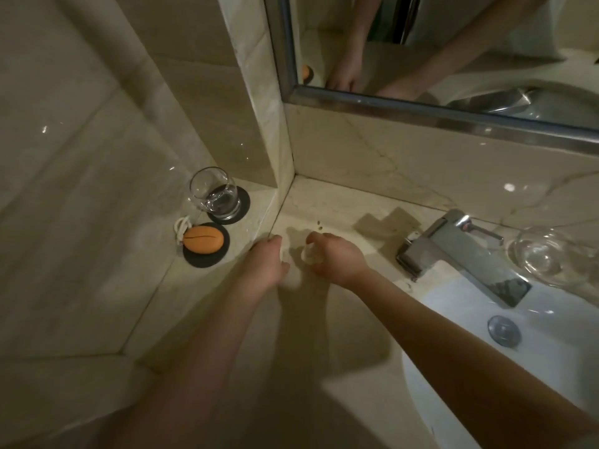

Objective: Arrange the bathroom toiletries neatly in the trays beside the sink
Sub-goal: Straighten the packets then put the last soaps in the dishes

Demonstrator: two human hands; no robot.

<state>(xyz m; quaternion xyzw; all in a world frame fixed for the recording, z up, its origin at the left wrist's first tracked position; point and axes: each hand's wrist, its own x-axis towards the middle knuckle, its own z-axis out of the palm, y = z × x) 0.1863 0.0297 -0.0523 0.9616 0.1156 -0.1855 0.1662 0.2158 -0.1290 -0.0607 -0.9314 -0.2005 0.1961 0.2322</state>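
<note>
Both hands rest low over the marble counter point(324, 202) near the corner. My left hand point(265, 264) curls its fingers around something small and pale, mostly hidden. My right hand point(337, 257) is closed on a small whitish, translucent item point(308, 254); what it is cannot be told. On the raised ledge to the left, an orange oval soap point(203, 240) with a white cord lies on a dark round coaster point(207, 259). Behind it a clear glass point(215, 194) stands on a second dark coaster point(243, 202). No tray shows.
A chrome faucet point(453, 251) stands right of my hands over the white sink point(518, 335) with its drain plug point(504, 330). A clear glass dish point(547, 254) sits beyond the faucet. A framed mirror point(421, 53) hangs above the backsplash. Small dark specks point(319, 225) dot the counter.
</note>
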